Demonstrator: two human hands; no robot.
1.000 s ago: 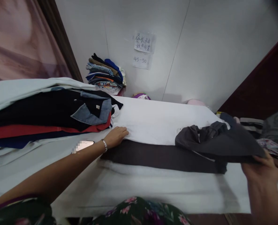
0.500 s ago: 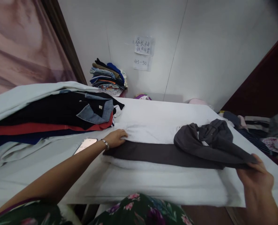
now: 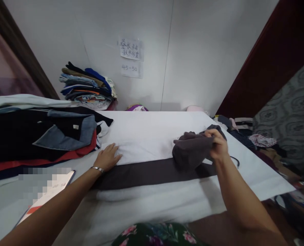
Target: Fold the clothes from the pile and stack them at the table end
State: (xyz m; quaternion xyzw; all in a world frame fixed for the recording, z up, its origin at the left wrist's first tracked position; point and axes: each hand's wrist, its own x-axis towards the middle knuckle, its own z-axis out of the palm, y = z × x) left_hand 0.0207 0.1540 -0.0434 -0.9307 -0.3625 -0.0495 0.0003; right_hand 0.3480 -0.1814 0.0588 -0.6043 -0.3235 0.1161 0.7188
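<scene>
One edge of the dark garment (image 3: pixel 146 172), pinched by the right hand (image 3: pixel 220 146), now comes inward, doubling the right end; the left hand (image 3: pixel 107 158) lies flat, unclenched.

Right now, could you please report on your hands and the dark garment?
Left hand palm-down at dark garment's left end. Right hand holding its bunched part. Phone beside left forearm, clear of garment.
</scene>
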